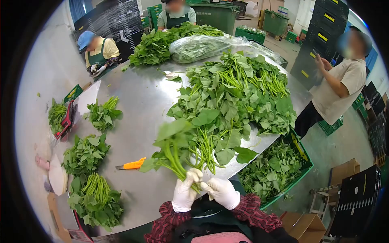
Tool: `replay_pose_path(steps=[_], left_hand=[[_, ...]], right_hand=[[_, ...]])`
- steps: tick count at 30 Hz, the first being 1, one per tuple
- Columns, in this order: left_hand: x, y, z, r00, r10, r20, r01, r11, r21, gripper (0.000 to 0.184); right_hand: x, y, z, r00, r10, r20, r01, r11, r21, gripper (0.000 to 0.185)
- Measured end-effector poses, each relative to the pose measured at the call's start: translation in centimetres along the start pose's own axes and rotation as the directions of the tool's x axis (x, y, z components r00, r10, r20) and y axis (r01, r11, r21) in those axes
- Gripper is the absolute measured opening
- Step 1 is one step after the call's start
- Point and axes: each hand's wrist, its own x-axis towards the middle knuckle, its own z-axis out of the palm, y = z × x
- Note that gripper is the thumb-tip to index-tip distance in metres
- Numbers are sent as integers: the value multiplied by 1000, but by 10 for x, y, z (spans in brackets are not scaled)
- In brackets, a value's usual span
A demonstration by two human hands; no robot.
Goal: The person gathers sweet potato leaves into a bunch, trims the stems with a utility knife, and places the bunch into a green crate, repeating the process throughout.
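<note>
My left hand (185, 192), in a white glove, is closed round the stems of a bunch of leafy greens (173, 156), with its leaves pointing up and away from me. Close beside it is my gloved right hand (221, 192), its fingers curled in near the stem ends; whether a stem is pinched there I cannot make out. Just beyond both hands, loose stems (204, 150) stick out from a large heap of leafy greens (227, 97) on the metal table (135, 105). An orange utility knife (133, 164) lies left of the held bunch, its blade pointing left.
Several bunches (87, 156) line the table's left side, one by a red-edged scale (67, 119). A green crate (300, 150) of leaves stands at the right edge. A plastic bag of greens (198, 48) lies farther back. Two people sit across; another person (338, 81) stands right.
</note>
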Motion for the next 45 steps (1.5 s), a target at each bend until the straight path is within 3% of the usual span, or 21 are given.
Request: replay_pose_path(steps=[1,3,4,7,11,14,16,17,19,21,23,25,27,28,29,31,34,37,39,43,45], left_hand=[[5,3,-4,996,86,5,-86,996,-22,31],[11,32,-11,967,57,-250,-116,967,-229,33],[13,43,-21,944,139,-300,-204,959,-198,32],[14,62,-32,950,216,-227,-254,955,-155,24],[7,44,-18,982,159,-106,-177,965,-192,24],[2,35,-34,994,80,-67,-96,957,-274,23],[2,31,-45,995,73,-68,-81,989,-125,25],[4,30,-41,994,79,-70,-87,988,-126,25],[5,23,-24,944,53,-327,-37,998,54,27],[6,17,-13,978,63,-197,-51,997,66,33],[6,11,-8,979,54,-196,-29,992,125,32],[4,10,-9,979,36,-200,1,983,182,32],[4,16,-16,977,16,-211,37,968,247,26],[2,20,-15,973,-6,-230,64,967,248,25],[1,22,-15,972,-3,-234,63,966,250,25],[0,23,-15,978,-128,-163,170,947,274,23],[-3,11,-11,977,-173,-125,199,949,246,21],[-3,10,-5,963,-232,-135,260,932,252,20],[0,9,-3,956,-64,-287,122,974,190,22],[8,25,-31,929,107,-354,-84,993,81,30],[13,31,-52,862,344,-373,-287,937,199,30]], right_hand=[[-1,3,-3,993,-39,-109,24,990,-140,27],[-1,10,-11,942,-160,-294,24,909,-417,29],[9,9,-22,936,-94,-340,-92,865,-493,28],[40,31,-30,891,-210,-403,-177,657,-733,38],[89,73,2,911,12,-411,-345,565,-749,49],[99,80,0,873,-26,-487,-306,748,-589,40],[84,52,0,802,-167,-573,-120,896,-428,29],[67,9,3,815,-150,-560,-32,953,-302,25],[53,3,4,764,-520,-381,256,787,-561,23],[43,3,10,699,-694,-172,414,588,-695,18],[35,11,17,730,-682,36,507,507,-697,12],[30,19,24,805,-591,44,420,516,-746,11],[31,17,18,899,-433,-66,374,837,-400,15],[29,3,11,977,-209,-46,193,955,-225,22],[31,-1,7,994,33,-103,-36,999,-30,25],[36,-6,5,990,133,-55,-111,949,295,25],[43,-26,-1,961,242,137,-278,862,424,20],[38,-20,-3,966,256,31,-239,845,478,18],[24,-18,-7,960,279,-26,-226,825,518,19],[5,-10,-51,860,145,-489,209,775,597,21],[1,-8,-101,845,199,-496,20,915,402,26]])
